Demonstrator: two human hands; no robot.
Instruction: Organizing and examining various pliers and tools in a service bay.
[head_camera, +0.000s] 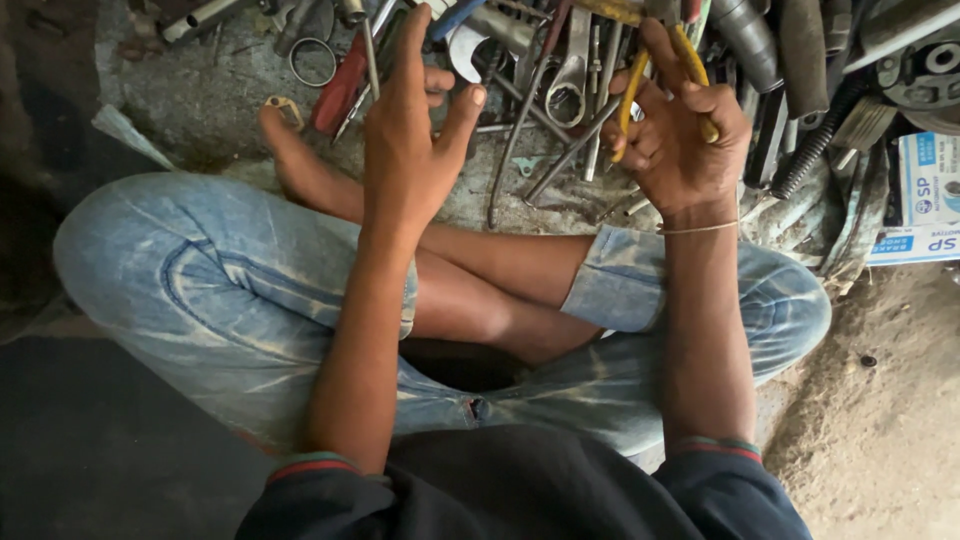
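Head view: seated cross-legged on the floor, pliers in hand over a tool pile.
Right hand (678, 140) closed round yellow-handled pliers (690, 62), held up above the spanners (570, 75); left hand (410, 130) open, fingers spread, holding nothing, above the red screwdriver (340, 85); judgement: grip both handles low for leverage, and keep the free fingers away from the nose.

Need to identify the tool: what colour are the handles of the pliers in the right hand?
Yellow handles on the pliers, held in the right hand; head view.
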